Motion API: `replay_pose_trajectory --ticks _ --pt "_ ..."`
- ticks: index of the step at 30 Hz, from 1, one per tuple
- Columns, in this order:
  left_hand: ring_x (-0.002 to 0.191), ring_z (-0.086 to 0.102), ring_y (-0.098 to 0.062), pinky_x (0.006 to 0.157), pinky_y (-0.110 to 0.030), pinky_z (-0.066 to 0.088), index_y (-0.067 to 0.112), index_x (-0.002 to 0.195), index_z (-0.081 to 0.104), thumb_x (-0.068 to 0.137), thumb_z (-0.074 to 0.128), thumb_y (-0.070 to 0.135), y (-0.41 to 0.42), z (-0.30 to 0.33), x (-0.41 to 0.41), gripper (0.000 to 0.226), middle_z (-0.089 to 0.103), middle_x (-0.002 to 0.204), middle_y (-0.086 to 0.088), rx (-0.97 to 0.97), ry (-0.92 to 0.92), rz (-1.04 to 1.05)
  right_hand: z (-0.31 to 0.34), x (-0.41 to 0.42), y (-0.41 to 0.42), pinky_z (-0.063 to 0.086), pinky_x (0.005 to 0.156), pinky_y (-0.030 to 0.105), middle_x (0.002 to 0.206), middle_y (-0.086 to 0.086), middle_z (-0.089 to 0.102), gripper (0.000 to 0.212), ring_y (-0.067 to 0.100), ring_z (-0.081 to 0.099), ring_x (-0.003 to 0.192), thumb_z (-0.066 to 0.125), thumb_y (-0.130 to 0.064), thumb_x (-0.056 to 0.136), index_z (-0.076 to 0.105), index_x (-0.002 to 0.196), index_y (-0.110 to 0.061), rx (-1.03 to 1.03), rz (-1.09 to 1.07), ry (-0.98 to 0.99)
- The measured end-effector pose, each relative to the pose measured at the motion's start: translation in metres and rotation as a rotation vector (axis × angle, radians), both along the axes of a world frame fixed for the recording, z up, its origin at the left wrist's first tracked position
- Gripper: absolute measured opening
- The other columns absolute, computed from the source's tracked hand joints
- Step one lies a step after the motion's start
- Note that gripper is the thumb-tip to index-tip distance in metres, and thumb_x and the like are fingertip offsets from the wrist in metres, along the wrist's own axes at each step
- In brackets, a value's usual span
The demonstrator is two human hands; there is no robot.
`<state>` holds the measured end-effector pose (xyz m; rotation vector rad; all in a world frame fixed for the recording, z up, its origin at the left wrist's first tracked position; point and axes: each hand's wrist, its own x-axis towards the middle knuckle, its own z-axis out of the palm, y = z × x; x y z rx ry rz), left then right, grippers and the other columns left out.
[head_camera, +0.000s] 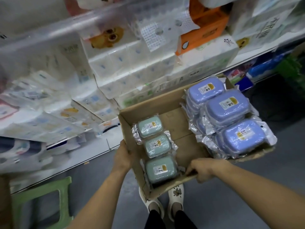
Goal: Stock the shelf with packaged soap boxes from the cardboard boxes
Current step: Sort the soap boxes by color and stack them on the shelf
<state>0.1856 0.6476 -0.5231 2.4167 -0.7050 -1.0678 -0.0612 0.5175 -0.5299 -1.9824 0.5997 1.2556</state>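
Packs of white tissue paper [132, 63] are stacked in rows, wrapped in clear plastic. An orange pack [208, 28] is lodged among them, upper right. Blue packages [262, 68] are seen lower at the far right. A green plastic stool [41, 202] is set on the grey floor [264, 187], lower left. White perforated clogs [176, 197] are worn below.

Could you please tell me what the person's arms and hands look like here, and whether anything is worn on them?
Both forearms are bare right to the bottom of the picture, with no sleeves in view. The left hand and right hand have no gloves, and no watch, bracelet or ring shows on either. The fingers are bare too. No markings are visible on either arm.
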Motion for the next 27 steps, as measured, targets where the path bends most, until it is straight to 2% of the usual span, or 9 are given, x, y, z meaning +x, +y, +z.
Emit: replay_pose_trajectory --ticks 4,5,7,10,13,17,21,23,27 --pt "0.102 0.063 -0.034 0.083 -0.045 0.053 0.013 0.131 0.047 0.093 0.055 0.022 0.005 -0.003 0.012 0.04 0.065 0.118 -0.012 -0.031 -0.016 -0.012 0.009 0.025 -0.001 0.049 0.069 0.022 0.101 -0.014 0.064 0.051 0.008 0.061 0.083 0.079 -0.044 0.073 0.061 0.12 -0.031 0.145 -0.209 -0.017" --pt "0.104 0.062 -0.033 0.085 -0.047 0.053 0.014 0.135 0.044 0.094 0.055 0.022 0.005 -0.004 0.012 0.043 0.064 0.121 -0.011 -0.04 -0.002 -0.014 0.008 0.033 -0.006 0.048 0.071 0.019 0.102 -0.016 0.063 0.05 0.004 0.062 0.084 0.077 -0.053 0.073 0.062 0.117 -0.033 0.183 -0.327 -0.071" --pt "0.113 0.058 -0.031 0.094 -0.048 0.05 0.014 0.143 0.037 0.093 0.057 0.02 0.006 -0.008 0.01 0.054 0.058 0.13 -0.011 -0.091 -0.034 0.01 -0.001 0.049 -0.016 0.047 0.091 0.024 0.115 -0.016 0.063 0.055 0.004 0.061 0.102 0.072 -0.062 0.074 0.06 0.119 -0.033 0.147 -0.532 -0.228" --pt "0.125 0.044 -0.031 0.108 -0.04 0.036 0.004 0.142 0.041 0.084 0.065 0.007 -0.003 -0.011 0.008 0.063 0.049 0.136 -0.016 -0.342 -0.458 -0.135 -0.024 0.073 -0.031 0.046 0.095 0.029 0.128 -0.01 0.058 0.056 0.013 0.058 0.114 0.07 -0.048 0.081 0.053 0.132 -0.03 -0.166 -0.504 -0.433" --pt "0.124 0.044 -0.024 0.106 -0.031 0.036 0.009 0.136 0.05 0.085 0.064 0.004 -0.039 -0.017 0.006 0.054 0.05 0.135 -0.009 -0.521 -0.507 -0.433 -0.051 0.092 -0.034 0.041 0.094 0.028 0.139 -0.004 0.046 0.06 0.017 0.048 0.121 0.066 -0.028 0.087 0.041 0.142 -0.031 -0.375 -0.26 -0.514" --pt "0.131 0.036 -0.027 0.111 -0.038 0.032 0.013 0.145 0.036 0.088 0.059 0.009 -0.098 -0.063 0.012 0.062 0.04 0.141 -0.009 -0.146 -0.347 -0.489 -0.097 0.107 -0.031 0.031 0.108 0.031 0.151 -0.005 0.029 0.073 0.018 0.026 0.138 0.071 -0.023 0.081 0.036 0.145 -0.027 -0.322 -0.041 -0.561" --pt "0.13 0.035 -0.031 0.106 -0.044 0.034 0.013 0.149 0.022 0.089 0.063 0.025 -0.126 -0.115 0.02 0.074 0.035 0.142 -0.012 0.284 -0.46 -0.667 -0.127 0.108 -0.03 0.022 0.114 0.036 0.157 -0.001 0.02 0.091 0.02 0.017 0.144 0.072 -0.04 0.08 0.02 0.153 -0.027 -0.338 0.046 -0.598" --pt "0.129 0.037 -0.031 0.106 -0.046 0.034 0.014 0.152 0.015 0.088 0.065 0.031 -0.127 -0.133 0.02 0.083 0.033 0.142 -0.011 0.335 -0.542 -0.748 -0.133 0.107 -0.031 0.021 0.114 0.04 0.159 -0.001 0.016 0.096 0.02 0.015 0.146 0.072 -0.042 0.078 0.015 0.154 -0.027 -0.406 0.1 -0.603" --pt "0.124 0.041 -0.03 0.097 -0.044 0.04 0.012 0.149 0.02 0.08 0.075 0.035 -0.129 -0.143 0.022 0.091 0.036 0.137 -0.01 0.311 -0.626 -0.783 -0.137 0.108 -0.032 0.03 0.112 0.044 0.158 0.002 0.018 0.098 0.022 0.017 0.145 0.074 -0.034 0.078 0.014 0.155 -0.022 -0.429 0.127 -0.588"
